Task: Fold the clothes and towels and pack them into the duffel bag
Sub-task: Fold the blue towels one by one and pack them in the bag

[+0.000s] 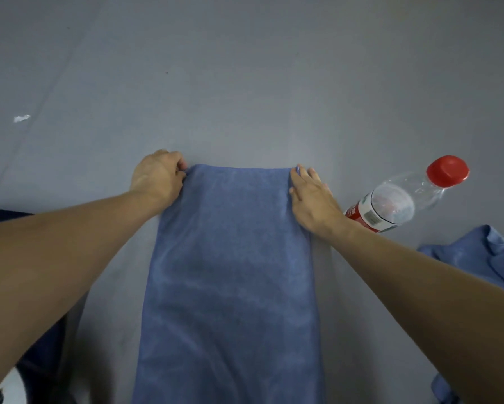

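Near end of towel (230, 272) cut off; long axis points away; left grip (157, 177) pinches far corner, right grip (313, 198) presses flat.

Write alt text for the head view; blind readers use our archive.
A blue towel lies lengthwise on a grey floor; the left hand pinches its far left corner and the right hand rests on its far right corner. A red-capped bottle lies to the right, beside crumpled blue cloth.
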`<state>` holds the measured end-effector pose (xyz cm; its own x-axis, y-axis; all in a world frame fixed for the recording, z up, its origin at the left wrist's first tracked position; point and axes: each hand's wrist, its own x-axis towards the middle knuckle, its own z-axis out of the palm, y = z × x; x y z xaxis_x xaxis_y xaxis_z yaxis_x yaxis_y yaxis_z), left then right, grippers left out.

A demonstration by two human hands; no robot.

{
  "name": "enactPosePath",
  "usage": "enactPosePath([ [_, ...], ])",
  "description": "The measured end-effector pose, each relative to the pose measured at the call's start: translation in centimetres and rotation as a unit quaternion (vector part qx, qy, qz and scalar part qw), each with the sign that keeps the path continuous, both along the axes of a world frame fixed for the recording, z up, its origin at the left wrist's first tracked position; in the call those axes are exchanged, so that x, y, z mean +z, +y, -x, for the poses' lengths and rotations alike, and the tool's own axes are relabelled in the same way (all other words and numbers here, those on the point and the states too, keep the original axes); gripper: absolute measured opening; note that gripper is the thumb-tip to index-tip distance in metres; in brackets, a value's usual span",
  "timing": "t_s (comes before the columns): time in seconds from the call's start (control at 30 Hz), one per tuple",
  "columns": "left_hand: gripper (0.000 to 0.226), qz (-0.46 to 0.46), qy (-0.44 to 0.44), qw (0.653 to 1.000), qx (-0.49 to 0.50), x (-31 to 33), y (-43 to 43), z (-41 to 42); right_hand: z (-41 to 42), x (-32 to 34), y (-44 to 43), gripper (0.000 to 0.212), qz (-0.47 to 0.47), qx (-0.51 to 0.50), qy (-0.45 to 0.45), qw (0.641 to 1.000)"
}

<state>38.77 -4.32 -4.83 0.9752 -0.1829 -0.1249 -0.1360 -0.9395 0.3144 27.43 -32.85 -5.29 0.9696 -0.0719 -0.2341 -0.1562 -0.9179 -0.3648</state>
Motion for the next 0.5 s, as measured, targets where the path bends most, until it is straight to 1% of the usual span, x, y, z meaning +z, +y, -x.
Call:
enactPosePath([
  [0.07,0.012,0.024,-0.035,0.999,0.012,0.9,0.2,0.0,0.0,0.8,-0.3,0.042,-0.059,-0.047,-0.035,0.997],
  [0.1,0.013,0.043,-0.05,0.998,0.016,1.5,0.4,0.0,-0.1,1.4,-0.4,0.041,-0.086,-0.094,-0.05,0.991],
  [0.17,0.013,0.076,-0.065,0.995,0.017,3.1,0.8,0.4,-0.1,3.0,-0.3,0.034,-0.145,-0.197,-0.094,0.965],
  [0.23,0.012,0.1,-0.069,0.992,0.021,4.8,1.6,1.5,0.6,4.6,0.2,0.028,-0.183,-0.243,-0.142,0.942],
  [0.27,0.012,0.112,-0.072,0.991,0.022,5.5,2.2,2.3,1.1,5.4,0.6,0.029,-0.182,-0.245,-0.159,0.939],
  [0.33,0.014,0.136,-0.085,0.987,0.012,7.1,3.8,4.6,3.0,7.3,1.7,0.038,-0.184,-0.235,-0.183,0.937],
  [0.4,0.018,0.148,-0.103,0.984,0.003,8.5,5.6,8.0,6.1,9.4,3.0,0.046,-0.193,-0.214,-0.185,0.94],
  [0.43,0.019,0.153,-0.114,0.982,0.001,8.9,6.4,9.6,7.5,10.3,3.3,0.044,-0.189,-0.2,-0.183,0.944],
  [0.5,0.017,0.164,-0.115,0.98,-0.013,9.8,8.1,14.4,12.0,11.9,3.9,0.032,-0.183,-0.177,-0.171,0.952],
])
